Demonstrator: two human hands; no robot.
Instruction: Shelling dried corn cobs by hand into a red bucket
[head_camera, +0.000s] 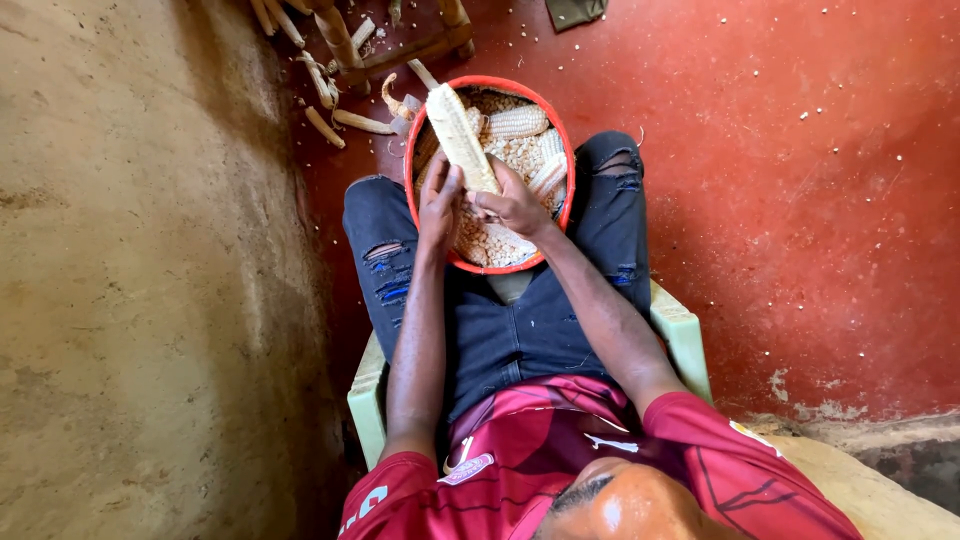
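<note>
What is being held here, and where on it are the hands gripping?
A corn cob, held at its lower end by both the left hand and right hand, over the red bowl.

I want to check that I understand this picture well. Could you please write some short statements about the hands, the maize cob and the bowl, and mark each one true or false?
1. Both hands grip one maize cob. True: the left hand and the right hand hold its lower end.
2. The cob is held over a blue bucket. False: it is over a red-rimmed bowl resting on the person's lap.
3. The bowl holds loose kernels and further cobs. True.
4. The floor is green. False: it is red, with scattered kernels on it.
5. Bare stripped cobs lie on the floor beyond the bowl. True.
</note>
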